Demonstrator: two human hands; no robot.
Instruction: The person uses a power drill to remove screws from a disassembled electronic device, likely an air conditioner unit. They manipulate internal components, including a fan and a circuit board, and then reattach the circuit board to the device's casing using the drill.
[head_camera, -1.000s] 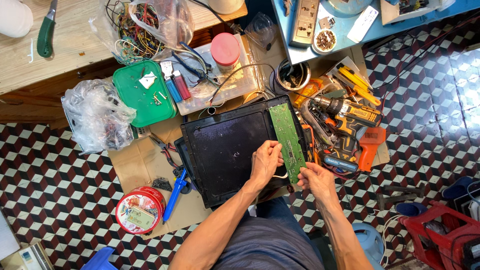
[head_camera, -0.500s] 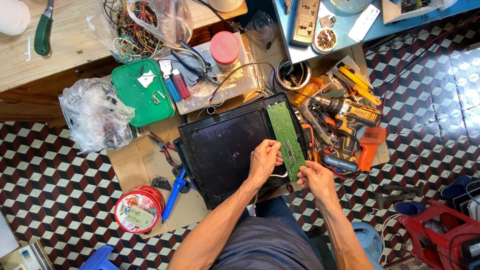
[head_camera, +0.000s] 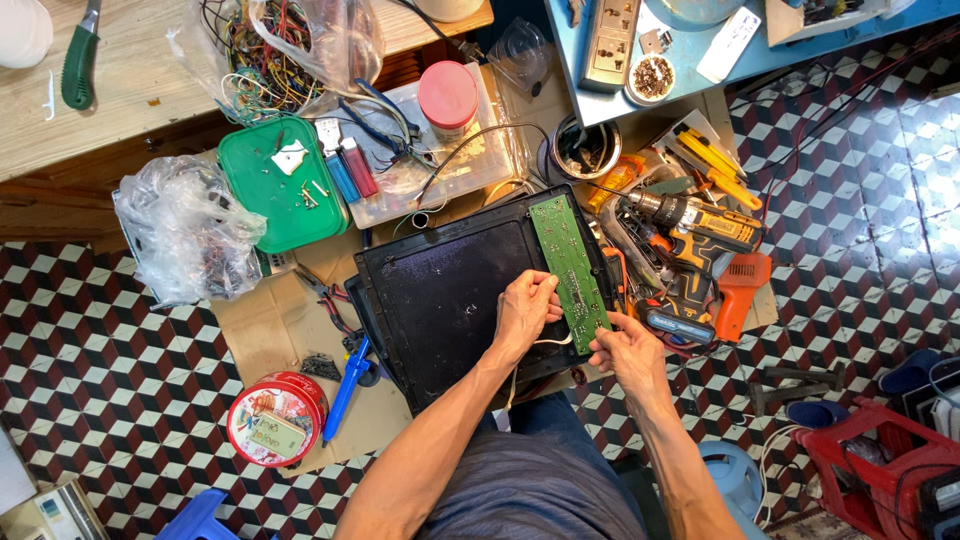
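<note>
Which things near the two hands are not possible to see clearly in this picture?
All in the head view:
- Near end of the green board: covered by the right hand and the left hand.
- The grip of each hand: fingertips curl out of sight, so what they pinch is unclear.
- Board components: too small.
- White wire: its ends pass under the hands.
- Black panel near corner: hidden by the left forearm.

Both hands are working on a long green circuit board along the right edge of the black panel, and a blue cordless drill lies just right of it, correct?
Not quite: the head view shows the cordless drill is orange and black, not blue. The rest holds: both hands, left and right, are at the long green circuit board along the black panel's right edge.
</note>
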